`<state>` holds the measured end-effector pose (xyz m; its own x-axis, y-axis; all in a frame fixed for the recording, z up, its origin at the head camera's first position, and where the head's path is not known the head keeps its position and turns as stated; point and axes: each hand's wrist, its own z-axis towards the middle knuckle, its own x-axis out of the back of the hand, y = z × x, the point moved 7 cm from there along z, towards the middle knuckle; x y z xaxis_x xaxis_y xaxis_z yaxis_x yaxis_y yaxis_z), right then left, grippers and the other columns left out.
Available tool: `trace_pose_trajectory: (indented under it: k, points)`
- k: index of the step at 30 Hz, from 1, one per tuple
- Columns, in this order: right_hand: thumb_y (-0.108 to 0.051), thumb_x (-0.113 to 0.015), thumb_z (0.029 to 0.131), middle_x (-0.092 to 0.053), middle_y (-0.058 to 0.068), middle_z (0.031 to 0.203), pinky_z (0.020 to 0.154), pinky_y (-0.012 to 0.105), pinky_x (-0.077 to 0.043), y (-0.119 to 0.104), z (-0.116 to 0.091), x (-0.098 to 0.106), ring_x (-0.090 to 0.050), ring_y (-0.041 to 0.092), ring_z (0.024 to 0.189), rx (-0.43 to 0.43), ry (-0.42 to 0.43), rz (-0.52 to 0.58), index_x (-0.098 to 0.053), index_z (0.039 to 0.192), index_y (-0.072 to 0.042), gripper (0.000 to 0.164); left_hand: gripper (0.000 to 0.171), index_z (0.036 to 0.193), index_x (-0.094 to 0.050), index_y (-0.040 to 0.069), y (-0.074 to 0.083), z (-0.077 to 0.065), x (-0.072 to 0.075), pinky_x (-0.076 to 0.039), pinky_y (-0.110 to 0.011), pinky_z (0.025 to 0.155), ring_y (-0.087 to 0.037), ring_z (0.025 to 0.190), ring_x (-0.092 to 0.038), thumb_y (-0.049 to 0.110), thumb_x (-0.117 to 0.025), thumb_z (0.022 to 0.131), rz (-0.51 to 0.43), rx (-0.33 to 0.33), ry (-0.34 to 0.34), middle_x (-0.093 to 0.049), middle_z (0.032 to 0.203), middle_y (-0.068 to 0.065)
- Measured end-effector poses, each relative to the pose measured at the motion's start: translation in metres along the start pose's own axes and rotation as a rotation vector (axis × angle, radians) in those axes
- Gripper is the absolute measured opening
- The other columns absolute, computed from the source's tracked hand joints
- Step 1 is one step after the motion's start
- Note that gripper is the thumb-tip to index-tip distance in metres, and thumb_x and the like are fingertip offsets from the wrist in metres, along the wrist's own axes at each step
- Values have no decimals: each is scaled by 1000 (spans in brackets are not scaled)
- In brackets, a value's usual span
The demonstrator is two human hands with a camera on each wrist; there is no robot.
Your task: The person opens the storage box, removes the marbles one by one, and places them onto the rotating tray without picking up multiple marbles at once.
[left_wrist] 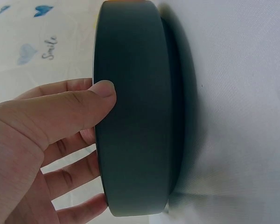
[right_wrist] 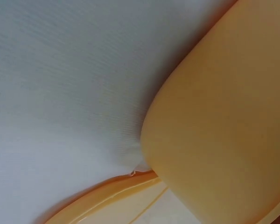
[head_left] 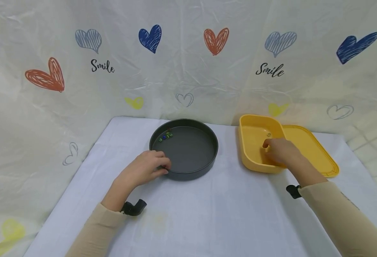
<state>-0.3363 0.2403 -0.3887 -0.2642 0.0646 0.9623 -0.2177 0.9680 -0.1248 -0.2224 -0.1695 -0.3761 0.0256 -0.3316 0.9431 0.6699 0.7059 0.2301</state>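
A dark grey round pan [head_left: 188, 150] stands on the white cloth, with several small green and blue marbles [head_left: 164, 137] at its left inner side. My left hand [head_left: 150, 166] holds the pan's near-left rim. In the left wrist view the thumb [left_wrist: 102, 88] presses the outer wall and the other fingers reach over the rim. Over to the right, my right hand [head_left: 280, 151] reaches down into a yellow box [head_left: 247, 153], fingers bent. Its fingertips are partly hidden, and I cannot tell whether they pinch anything. One clear marble [head_left: 269, 135] lies in the box beyond them.
A yellow lid [head_left: 317, 153] lies to the right of the box, partly behind the right hand and forearm. White cloth [head_left: 207, 217] covers the table. Behind the table hangs a pale sheet [head_left: 182, 64] printed with hearts.
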Motion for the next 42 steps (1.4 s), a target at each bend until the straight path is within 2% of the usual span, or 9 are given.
trace_pose_trajectory:
  k: [7,12,21,32,42]
  points:
    - [-8,-53,89,-62,25,109,77,50,-46,-2,2,-2,-53,36,83,18,36,-18,-65,118,0,32,12,90,-72,25,-1,0,0,-50,-29,74,-9,80,-60,20,-81,85,1,5,-8,-61,88,13]
    - [-3,-49,87,-62,26,109,79,53,-47,-3,4,-6,-55,36,88,50,53,-43,-67,114,-1,33,12,90,-71,26,-1,0,-1,-50,-29,74,-9,80,-60,20,-81,85,-3,4,-9,-62,88,13]
    - [-3,-57,87,-63,15,91,71,41,-45,-3,4,-8,-53,30,78,51,35,-6,-65,109,-1,24,12,91,-71,25,-1,1,-1,-50,-30,75,-10,81,-61,20,-80,85,-4,1,-10,-62,88,12]
    - [-3,-56,85,-63,13,90,69,40,-46,-3,0,-8,-54,28,77,42,39,30,-65,109,-3,25,12,90,-71,25,1,1,0,-50,-30,75,-10,81,-61,19,-81,85,-9,-3,-8,-62,88,12]
    - [-4,-60,85,-62,12,91,75,44,-47,-9,-1,3,-54,29,80,64,76,74,-65,110,-3,26,12,91,-71,25,0,1,-1,-50,-30,75,-10,80,-60,20,-80,86,-2,4,-13,-62,88,12]
